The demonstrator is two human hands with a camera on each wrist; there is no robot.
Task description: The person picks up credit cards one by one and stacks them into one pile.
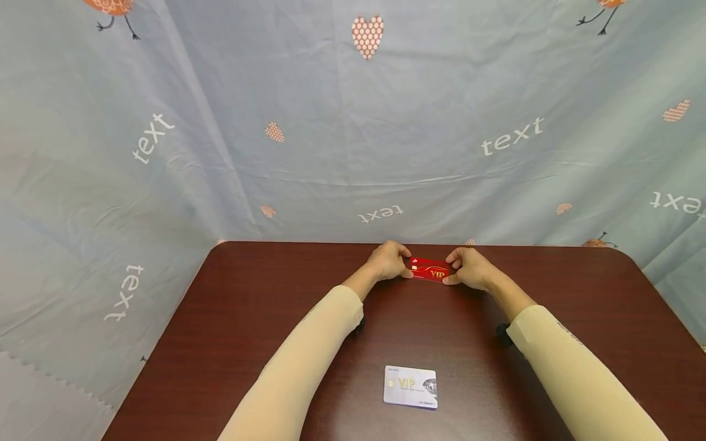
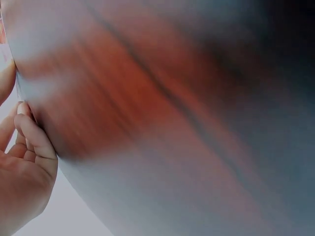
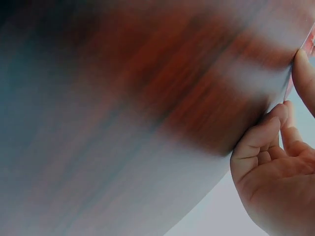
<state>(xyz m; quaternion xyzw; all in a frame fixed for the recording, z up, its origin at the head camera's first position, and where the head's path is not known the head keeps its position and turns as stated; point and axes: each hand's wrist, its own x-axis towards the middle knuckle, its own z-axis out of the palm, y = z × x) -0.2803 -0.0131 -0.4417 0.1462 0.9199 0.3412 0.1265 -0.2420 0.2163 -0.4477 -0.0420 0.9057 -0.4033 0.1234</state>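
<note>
Near the far edge of the table, a red VIP card point(image 1: 429, 270) with gold lettering lies between both hands, lengthwise from left to right. My left hand point(image 1: 388, 261) grips its left end, thumb at the near corner and fingers at the far one. At the right end, my right hand point(image 1: 472, 269) holds the card the same way. Only a sliver of the card shows in the right wrist view, beside the right hand point(image 3: 268, 172). The left wrist view has the left hand point(image 2: 27, 172) at its left border. A white VIP card point(image 1: 410, 388) lies flat closer to me.
The dark reddish-brown table point(image 1: 265, 318) has rounded far corners. Behind it hangs a grey-blue patterned curtain point(image 1: 331, 141), close against the far edge. Both sleeved forearms reach across the table, on either side of the white card.
</note>
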